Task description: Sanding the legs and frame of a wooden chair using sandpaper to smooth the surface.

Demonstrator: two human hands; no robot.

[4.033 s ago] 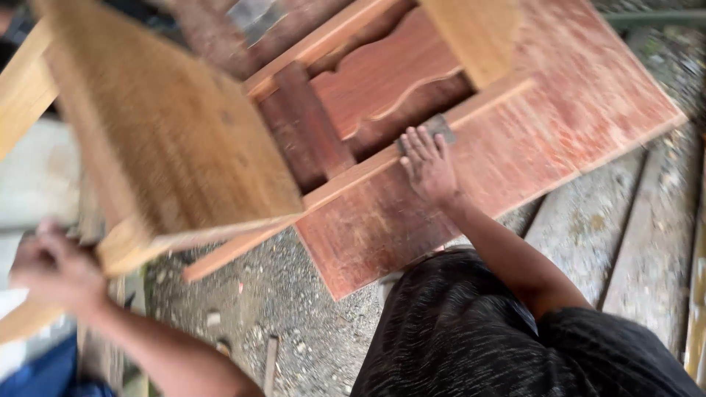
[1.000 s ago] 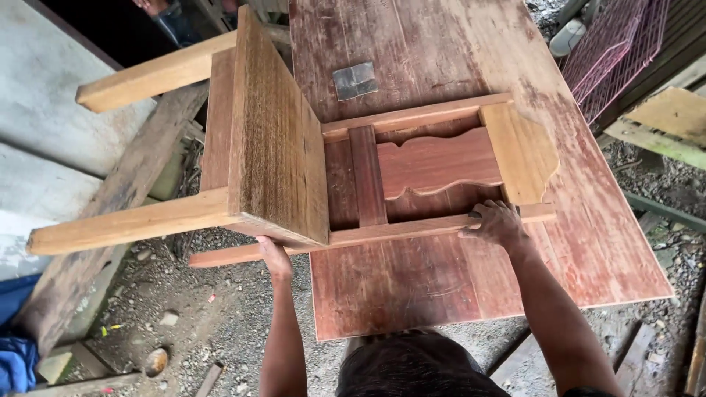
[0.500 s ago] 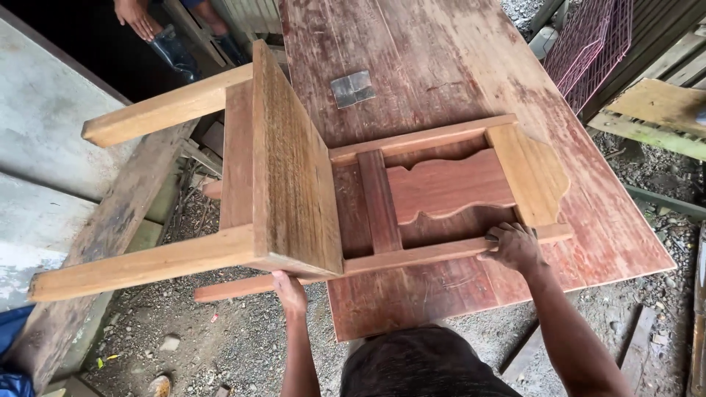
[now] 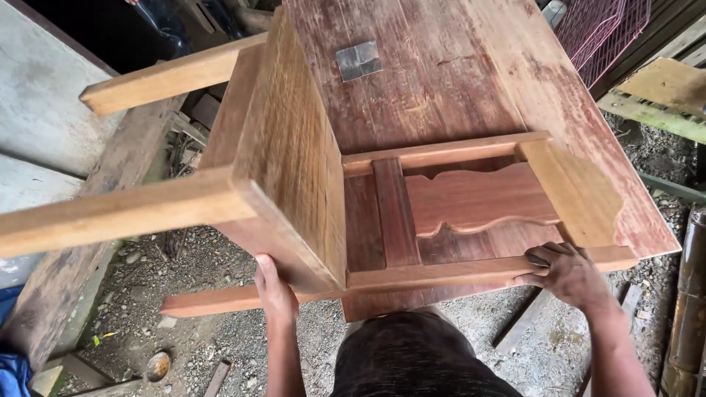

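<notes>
No packages, labels, signs or screens in view. Checked the reddish plank bench, the pale wooden chair frame lying on it and the gravel floor: all bare, nothing printed or wrapped.

- Soft, even daylight; no hard shadows or glare.
- The doorway at top left falls into deep darkness.
- Wood grain on the chair seat is sharp.
- Slight wide-angle stretching toward the frame edges.
</notes>
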